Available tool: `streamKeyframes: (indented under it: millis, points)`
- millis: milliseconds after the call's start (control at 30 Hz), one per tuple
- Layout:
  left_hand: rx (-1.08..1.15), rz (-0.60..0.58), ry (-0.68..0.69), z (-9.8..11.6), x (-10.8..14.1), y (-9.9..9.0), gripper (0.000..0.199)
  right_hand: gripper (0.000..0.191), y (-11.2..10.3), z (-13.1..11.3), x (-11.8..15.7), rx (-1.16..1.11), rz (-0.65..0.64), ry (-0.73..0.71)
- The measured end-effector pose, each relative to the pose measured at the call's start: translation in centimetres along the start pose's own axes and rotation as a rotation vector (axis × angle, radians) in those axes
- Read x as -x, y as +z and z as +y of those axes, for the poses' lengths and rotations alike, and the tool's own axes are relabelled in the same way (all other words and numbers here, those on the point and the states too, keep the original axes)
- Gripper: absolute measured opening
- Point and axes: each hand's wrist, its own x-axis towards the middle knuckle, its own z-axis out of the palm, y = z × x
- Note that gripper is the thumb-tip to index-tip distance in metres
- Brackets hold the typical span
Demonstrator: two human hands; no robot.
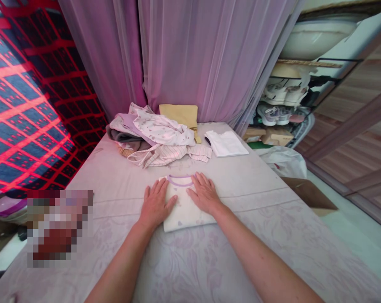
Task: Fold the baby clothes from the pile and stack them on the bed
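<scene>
A bed (241,219) under a pale floral cover fills the lower frame and runs toward a mauve sheer curtain (190,54) at top centre. A red-and-navy checked cloth (29,118) hangs at upper left, and a shoe rack (281,101) stands at upper right, above a white plastic bag (283,164). At the bed's far end lie a heap of clothes (152,136), a yellow cloth (179,115) and a folded white cloth (226,143). Nearer, at lower centre, sits a folded white shirt (185,210) with a lilac collar. It looks light, soft and limp, so it would probably sag if lifted by one edge; supporting it from both sides seems safest. The left hand (157,203) and right hand (203,193) lie flat on it, fingers spread, gripping nothing.
</scene>
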Motion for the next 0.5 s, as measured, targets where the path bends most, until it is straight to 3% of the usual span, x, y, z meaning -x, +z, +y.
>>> streamKeyframes:
  millis: [100, 200, 300, 400, 500]
  points:
    - [0.117, 0.031, -0.005, -0.3, -0.2, 0.1, 0.050, 0.058, -0.1, -0.1, 0.1, 0.001, 0.017, 0.003]
    - [0.407, 0.156, -0.094, -1.3, -0.5, -0.1, 0.043, 0.058, -0.4, -0.2, 0.2, 0.006, 0.015, 0.001]
    - [0.842, 0.323, -0.289, -2.8, -1.0, -0.9, 0.041, 0.060, -1.3, -0.6, 0.2, 0.025, -0.006, 0.027]
    - [1.317, 0.419, -0.482, -4.3, -1.7, -2.3, 0.036, 0.062, -2.2, -2.5, -0.2, 0.040, 0.036, 0.058]
    - [1.757, 0.486, -0.603, -5.5, -2.0, -3.4, 0.031, 0.060, -2.3, -5.6, -0.8, 0.004, 0.055, -0.065]
